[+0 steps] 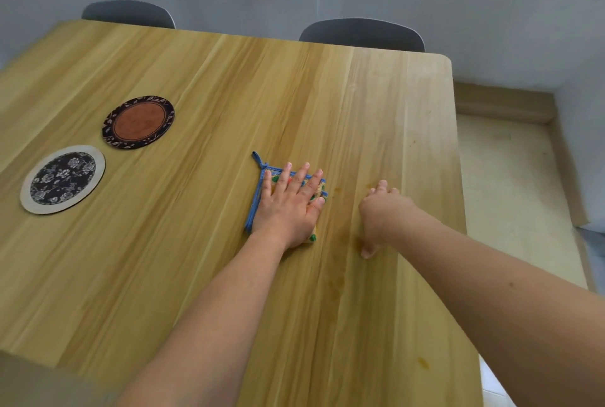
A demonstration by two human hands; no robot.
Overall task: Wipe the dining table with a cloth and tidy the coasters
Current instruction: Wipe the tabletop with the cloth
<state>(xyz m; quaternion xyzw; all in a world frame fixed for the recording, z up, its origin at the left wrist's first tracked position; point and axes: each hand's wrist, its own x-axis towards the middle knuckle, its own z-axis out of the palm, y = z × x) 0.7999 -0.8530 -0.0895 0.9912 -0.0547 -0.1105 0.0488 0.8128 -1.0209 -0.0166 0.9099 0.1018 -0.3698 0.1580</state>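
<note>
Head view: a folded cloth (262,197) with a blue border lies flat on the worktop (196,275), pinned under the left hand (289,207). That hand's fingers (302,177) are straight and spread, pressing down on the cloth without curling round it; a blue loop sticks out past the fingertips on the far left corner. Just to the right of those fingers the right hand (381,213) rests on the bare wood, its fingers loosely bent and its thumb tip touching the surface; it seems to hold nothing, though the palm side is hidden.

Between and just nearer than the two hands, faint brownish smears (337,275) show on the wood, and a small amber spot (423,362) sits well behind the right hand, near the worktop's right edge. Well to the left of the left fingers lie two round coasters, near each other but apart: a brown coaster (139,122) with a dark leafy rim, and closer to the person a floral coaster (62,179) with a pale rim. Two grey chair backs (360,33) stand beyond the far edge.

The wiping step looks to be in hand, with the coasters untouched. The next move likely calls for sliding the cloth rightward and back over the smears under steady flat pressure, then reaching the spot near the edge before gathering the coasters.
</note>
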